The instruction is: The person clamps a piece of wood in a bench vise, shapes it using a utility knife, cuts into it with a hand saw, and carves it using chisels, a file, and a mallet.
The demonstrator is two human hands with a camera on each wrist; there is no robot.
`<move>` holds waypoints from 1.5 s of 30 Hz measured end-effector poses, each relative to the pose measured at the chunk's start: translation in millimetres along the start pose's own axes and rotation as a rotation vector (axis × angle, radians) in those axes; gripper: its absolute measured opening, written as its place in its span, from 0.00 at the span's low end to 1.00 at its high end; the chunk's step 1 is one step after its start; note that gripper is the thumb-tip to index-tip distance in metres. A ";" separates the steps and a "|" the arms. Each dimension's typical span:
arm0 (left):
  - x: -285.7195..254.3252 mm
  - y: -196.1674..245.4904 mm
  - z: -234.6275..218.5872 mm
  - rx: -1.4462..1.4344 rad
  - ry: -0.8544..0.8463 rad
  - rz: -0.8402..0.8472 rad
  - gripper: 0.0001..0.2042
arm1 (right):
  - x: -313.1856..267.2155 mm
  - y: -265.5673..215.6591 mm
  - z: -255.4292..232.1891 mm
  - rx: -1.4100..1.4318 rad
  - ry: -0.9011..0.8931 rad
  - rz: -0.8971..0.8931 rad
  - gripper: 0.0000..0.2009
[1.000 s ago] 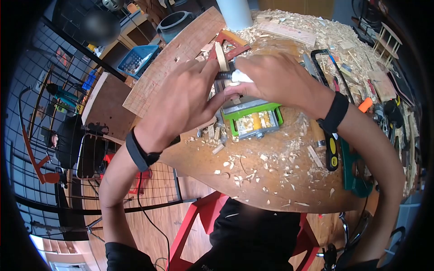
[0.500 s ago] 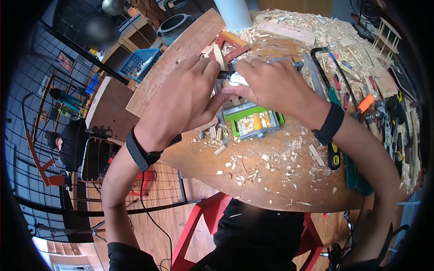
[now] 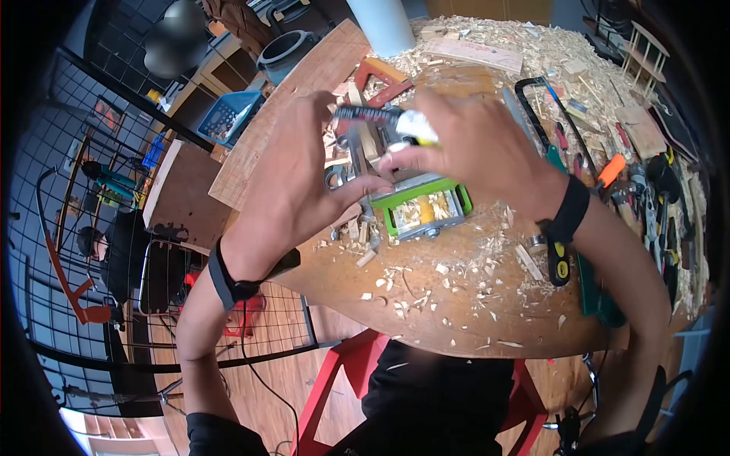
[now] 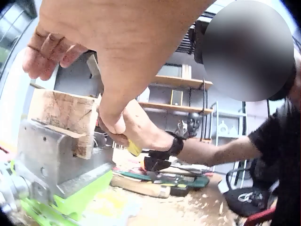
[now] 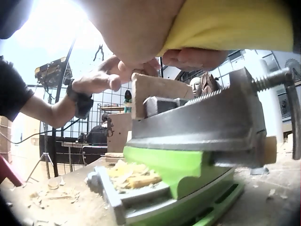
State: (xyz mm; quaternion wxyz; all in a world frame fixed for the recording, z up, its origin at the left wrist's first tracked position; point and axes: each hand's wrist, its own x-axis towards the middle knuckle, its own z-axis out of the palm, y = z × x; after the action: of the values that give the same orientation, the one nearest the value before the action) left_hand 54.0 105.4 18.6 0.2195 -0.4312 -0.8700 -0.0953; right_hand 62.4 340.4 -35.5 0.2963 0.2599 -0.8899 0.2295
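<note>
My right hand point(image 3: 487, 144) grips a bar-shaped tool with a dark body point(image 3: 369, 115), white wrapping and a yellow part; its exact kind does not show. Beside the tool's far end is my left hand point(image 3: 285, 167), fingers loosely extended and thumb apart, holding nothing. In the left wrist view those fingers point(image 4: 40, 59) hang free above a wooden block point(image 4: 63, 115). That block stands upright, clamped in a grey metal vise point(image 5: 197, 127) on a green base point(image 5: 164, 165). Both hands are above the vise. Wood chips point(image 5: 134, 174) fill its tray.
Shavings point(image 3: 426, 296) litter the wooden table. On the right lie a hacksaw point(image 3: 532, 114), an orange-handled tool point(image 3: 610, 170) and a yellow-black handle point(image 3: 561, 266). A long board point(image 3: 251, 156) slants at the left; a white cylinder point(image 3: 384, 30) stands behind. A blue basket point(image 3: 228, 118) is farther left.
My left hand has let go of the tool's far end and moved left, its thumb parting from the right thumb. The tool's dark body now shows more fully.
</note>
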 end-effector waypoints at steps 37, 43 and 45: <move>45.2 -84.6 40.6 -0.861 -0.423 -0.069 0.27 | -36.5 -76.6 -26.5 0.243 -0.411 -0.009 0.26; 64.9 -85.8 35.3 -0.848 -0.593 0.098 0.27 | -9.5 -89.8 -36.1 0.232 -0.580 -0.101 0.29; 66.0 -88.9 35.9 -0.853 -0.587 0.098 0.27 | 7.4 -71.0 -45.1 0.002 -0.429 -0.168 0.30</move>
State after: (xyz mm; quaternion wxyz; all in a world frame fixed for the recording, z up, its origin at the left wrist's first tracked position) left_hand -62.2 110.7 19.5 -0.2250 -0.5313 -0.7573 -0.3059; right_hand 118.2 309.3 19.9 0.1181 0.3761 -0.9076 0.1445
